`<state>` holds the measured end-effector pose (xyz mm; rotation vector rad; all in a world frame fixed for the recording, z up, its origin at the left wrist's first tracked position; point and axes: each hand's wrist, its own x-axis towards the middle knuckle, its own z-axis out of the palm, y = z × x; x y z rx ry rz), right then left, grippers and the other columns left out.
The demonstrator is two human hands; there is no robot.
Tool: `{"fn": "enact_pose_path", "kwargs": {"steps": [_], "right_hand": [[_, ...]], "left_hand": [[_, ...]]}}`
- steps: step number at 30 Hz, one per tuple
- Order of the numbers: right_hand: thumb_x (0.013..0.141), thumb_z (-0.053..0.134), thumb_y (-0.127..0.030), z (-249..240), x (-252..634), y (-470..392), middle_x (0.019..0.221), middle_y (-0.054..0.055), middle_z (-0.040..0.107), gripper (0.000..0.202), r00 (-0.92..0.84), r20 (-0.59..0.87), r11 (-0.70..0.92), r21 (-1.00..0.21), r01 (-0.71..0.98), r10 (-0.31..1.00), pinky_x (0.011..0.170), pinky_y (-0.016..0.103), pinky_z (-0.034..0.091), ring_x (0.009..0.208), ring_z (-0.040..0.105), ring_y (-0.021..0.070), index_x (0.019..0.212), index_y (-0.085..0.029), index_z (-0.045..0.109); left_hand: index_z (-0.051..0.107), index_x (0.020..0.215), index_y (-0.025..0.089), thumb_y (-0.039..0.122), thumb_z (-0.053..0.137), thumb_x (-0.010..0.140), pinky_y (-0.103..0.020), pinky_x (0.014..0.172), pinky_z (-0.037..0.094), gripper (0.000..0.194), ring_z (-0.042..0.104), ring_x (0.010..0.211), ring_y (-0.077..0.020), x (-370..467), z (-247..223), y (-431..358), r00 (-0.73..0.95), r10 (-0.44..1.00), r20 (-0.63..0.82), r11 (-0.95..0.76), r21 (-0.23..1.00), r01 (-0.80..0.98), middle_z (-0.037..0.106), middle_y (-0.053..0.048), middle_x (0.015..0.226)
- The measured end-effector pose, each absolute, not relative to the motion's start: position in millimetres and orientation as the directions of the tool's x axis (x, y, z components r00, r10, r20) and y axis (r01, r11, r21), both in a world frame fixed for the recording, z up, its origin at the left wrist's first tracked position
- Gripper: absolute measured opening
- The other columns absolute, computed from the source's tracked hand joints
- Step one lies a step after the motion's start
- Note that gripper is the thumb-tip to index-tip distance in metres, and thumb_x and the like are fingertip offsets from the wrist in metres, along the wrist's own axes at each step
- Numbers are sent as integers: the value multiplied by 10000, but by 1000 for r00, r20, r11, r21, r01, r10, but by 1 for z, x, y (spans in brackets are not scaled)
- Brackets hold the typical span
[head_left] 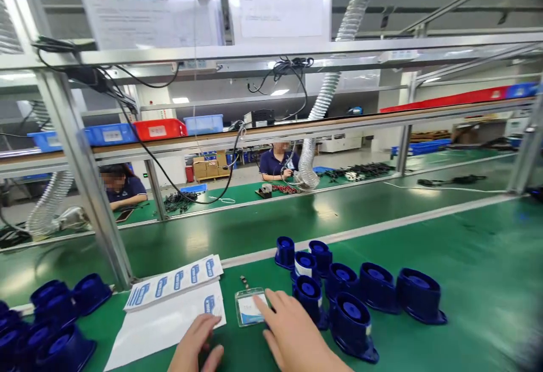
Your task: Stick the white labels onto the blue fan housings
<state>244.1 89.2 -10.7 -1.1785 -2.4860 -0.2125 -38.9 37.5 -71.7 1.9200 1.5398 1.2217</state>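
Observation:
My right hand (294, 329) reaches over a clear badge holder (251, 316) with a white and blue card, its fingers stretched out and the index fingertip on or just above the badge's right edge. A short clip strap lies above the badge. My left hand (195, 345) has curved fingers with the thumb apart and nothing visible between them. It is at the lower right of a white label sheet (163, 327); whether it touches the paper I cannot tell. Behind lies a sheet strip with blue printed labels (178, 281). Several blue round housings (351, 321) stand right of my right hand.
More blue housings (63, 349) cluster at the left. A metal post (91, 151) rises behind the sheets. Above runs a shelf with a red bin (159, 129) and blue bins. A cable (169, 182) hangs below it. Two people (278, 163) sit across the bench.

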Motion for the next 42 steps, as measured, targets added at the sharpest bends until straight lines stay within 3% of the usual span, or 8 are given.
{"fn": "enact_pose_path", "kwargs": {"steps": [5, 9, 14, 20, 27, 32, 36, 42], "right_hand": [[791, 699, -86, -26, 259, 118, 1322, 248, 734, 548, -447, 538, 433, 161, 887, 714, 1069, 627, 543, 1250, 666, 458, 1332, -160, 751], [784, 769, -181, -31, 244, 116, 1346, 229, 728, 498, -515, 677, 546, 196, 815, 526, 1138, 651, 464, 1288, 637, 449, 1282, -174, 764], [945, 688, -280, -29, 213, 95, 1268, 164, 763, 319, -569, 789, 733, 242, 636, 233, 1127, 543, 492, 1212, 665, 347, 1241, -174, 742], [1025, 557, -140, -19, 205, 85, 1193, 144, 761, 224, -539, 838, 835, 231, 499, 90, 975, 413, 604, 1101, 684, 279, 1170, -136, 728], [1007, 576, -89, -16, 211, 85, 1090, 81, 791, 221, -631, 776, 953, 212, 216, -30, 1037, 468, 602, 1003, 716, 233, 1069, -222, 741], [1017, 668, -317, -32, 210, 89, 1380, 102, 701, 299, -746, 627, 971, -211, 114, 224, 1022, 426, 600, 1234, 675, 272, 1308, -362, 723], [1046, 592, -439, -39, 211, 95, 1738, 169, 322, 723, -758, 412, 824, -490, 284, 506, 1243, 559, 397, 1593, 337, 349, 1688, -308, 286], [1080, 419, -471, -44, 219, 112, 1783, 154, 186, 835, -546, 299, 609, -550, 571, 783, 1309, 542, 285, 1652, 175, 307, 1714, -226, -67]], "left_hand": [[527, 1559, 269, 219, 510, 954, -595, 1299, 349, 607, 350, 1583, -353, -92, -46, 54, -59, 941, 334, -112, 470, 876, 493, -96, 1631], [585, 1500, 164, 124, 586, 849, -699, 1231, 389, 653, 390, 1545, -444, -100, -43, 60, -99, 950, 297, -56, 470, 881, 578, -195, 1528], [729, 1240, 268, 153, 604, 931, -419, 999, 619, 353, 730, 1101, -276, -80, -34, 51, 136, 915, 380, -308, 442, 842, 747, -92, 1174], [744, 1220, 277, 248, 465, 1068, -366, 881, 605, 318, 726, 998, -258, -55, -29, 36, 362, 773, 521, -570, 319, 758, 761, -115, 1119], [779, 1162, 257, 290, 407, 1090, -318, 855, 619, 380, 735, 959, -233, -71, -23, 46, 308, 825, 474, -491, 329, 807, 762, -110, 1050], [777, 1223, 225, 239, 430, 1042, -427, 1085, 575, 391, 694, 1199, -286, -110, -17, 70, 112, 912, 395, -255, 332, 908, 739, -139, 1262], [636, 1463, 189, 190, 523, 966, -630, 1308, 285, 509, 417, 1535, -383, -107, -19, 69, -93, 953, 290, 7, 285, 959, 535, -153, 1590], [484, 1570, 98, 525, 630, 941, -794, 1242, 211, 774, 306, 1556, -528, -63, -32, 37, -239, 970, 40, 221, 252, 942, 364, -257, 1664]]}}
